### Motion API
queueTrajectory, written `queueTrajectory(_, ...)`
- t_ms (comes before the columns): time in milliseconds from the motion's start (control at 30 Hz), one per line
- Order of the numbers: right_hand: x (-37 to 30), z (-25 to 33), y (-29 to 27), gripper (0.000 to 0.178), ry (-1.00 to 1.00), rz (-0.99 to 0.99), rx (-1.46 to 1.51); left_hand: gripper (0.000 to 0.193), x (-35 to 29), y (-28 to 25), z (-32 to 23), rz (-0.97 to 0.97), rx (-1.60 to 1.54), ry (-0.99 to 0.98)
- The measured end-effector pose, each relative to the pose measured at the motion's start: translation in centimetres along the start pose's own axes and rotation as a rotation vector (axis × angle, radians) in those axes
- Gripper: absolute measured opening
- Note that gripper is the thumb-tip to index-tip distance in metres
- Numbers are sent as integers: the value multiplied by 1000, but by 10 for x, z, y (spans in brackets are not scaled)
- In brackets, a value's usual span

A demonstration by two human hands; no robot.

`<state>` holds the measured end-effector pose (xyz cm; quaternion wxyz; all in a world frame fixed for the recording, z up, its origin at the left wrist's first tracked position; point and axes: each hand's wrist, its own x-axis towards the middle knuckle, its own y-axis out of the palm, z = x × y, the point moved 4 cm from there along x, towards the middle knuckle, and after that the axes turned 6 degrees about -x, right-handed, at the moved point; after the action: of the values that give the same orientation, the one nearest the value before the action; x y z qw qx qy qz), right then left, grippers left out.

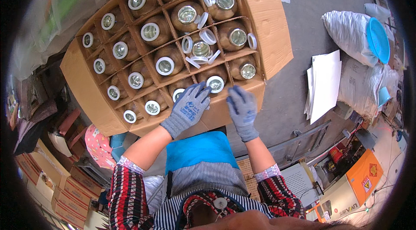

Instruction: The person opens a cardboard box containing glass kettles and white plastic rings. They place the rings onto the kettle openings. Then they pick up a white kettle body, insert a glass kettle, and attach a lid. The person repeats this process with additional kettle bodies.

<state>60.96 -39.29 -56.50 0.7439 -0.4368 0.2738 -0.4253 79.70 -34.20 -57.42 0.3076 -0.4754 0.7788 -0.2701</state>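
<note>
A large cardboard box (281,26) with dividers holds rows of clear glass jars. Many mouths carry white plastic rings, such as the jar (215,84) in the nearest row. My left hand (189,107), in a grey-blue work glove, has its fingers stretched out at that jar's left side; its thumb is hidden. To the right, my right hand (242,110), gloved alike, hovers by the box's near edge with nothing visible in it, its fingertips slightly blurred. The near right corner jar (248,71) has no ring. Loose white rings (208,36) lie around a jar in the second row.
A blue stool or cushion (201,148) is in front of me. White sheets (324,84) lie on the floor at right, near silvery sacks (346,35) and a blue basin (378,40). Cartons (71,199) are stacked at lower left. Plastic sheeting (47,17) hangs at far left.
</note>
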Motion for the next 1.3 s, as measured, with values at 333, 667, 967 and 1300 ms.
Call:
queueTrajectory(333,10,-26,-38,28,842,407,1067,22,55,-2,-27,-273,-965,-421)
queueTrajectory(667,40,-84,3,14,705,25,843,48,73,12,-22,-551,-687,-386)
queueTrajectory(967,54,-93,-12,16,512,-81,169,65,102,46,-55,-135,-88,48)
queueTrajectory(1300,164,-84,-29,37,-372,102,-540,40,125,55,-58,-132,-5,113)
